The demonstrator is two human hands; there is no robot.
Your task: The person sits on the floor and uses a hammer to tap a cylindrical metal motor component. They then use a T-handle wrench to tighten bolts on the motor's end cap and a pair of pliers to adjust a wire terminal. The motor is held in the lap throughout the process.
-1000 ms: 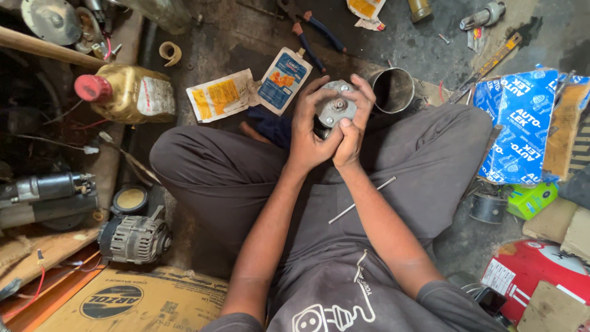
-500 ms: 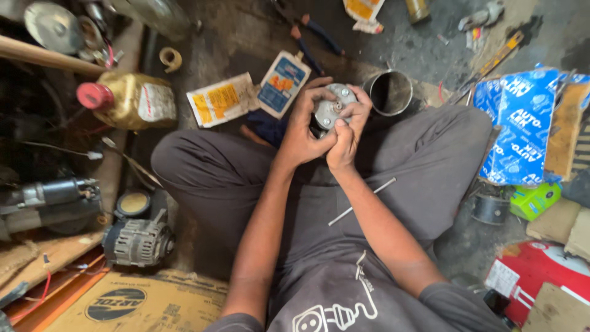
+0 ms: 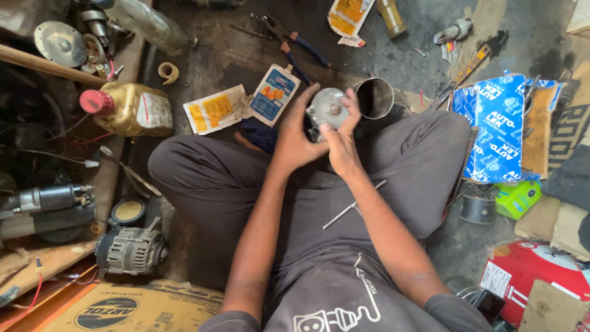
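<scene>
1. Round grey metal housing (image 3: 327, 109), about the shape of a small motor end cap, sat above the person's lap, held up between both hands over the crossed legs.
2. Left hand (image 3: 294, 140) had its grip clamped on the housing from the left and below, the fingers curled up around the rim.
3. Right hand (image 3: 342, 142) was likewise clamped on the housing from the right, its thumb and fingertips pressed on the upper edge.
4. A thin metal rod (image 3: 354, 205) lay loose on the dark trousers, near the right forearm and apart from both hands.
5. An open steel cup (image 3: 374, 97) stood on the floor just beside the housing, to the right of it.
6. Pliers with blue handles (image 3: 294, 44) and a blue-and-white packet (image 3: 274, 94) lay on the floor beyond the hands; a yellow oil jug (image 3: 128, 109) stood well apart to the left, and an alternator (image 3: 131, 249) by the left knee.
7. Judged from the hold, the work would go best with the housing kept level and steady in one hand while the other turned or pressed evenly, low over the lap so that any small part dropped onto the cloth and not the littered floor.
</scene>
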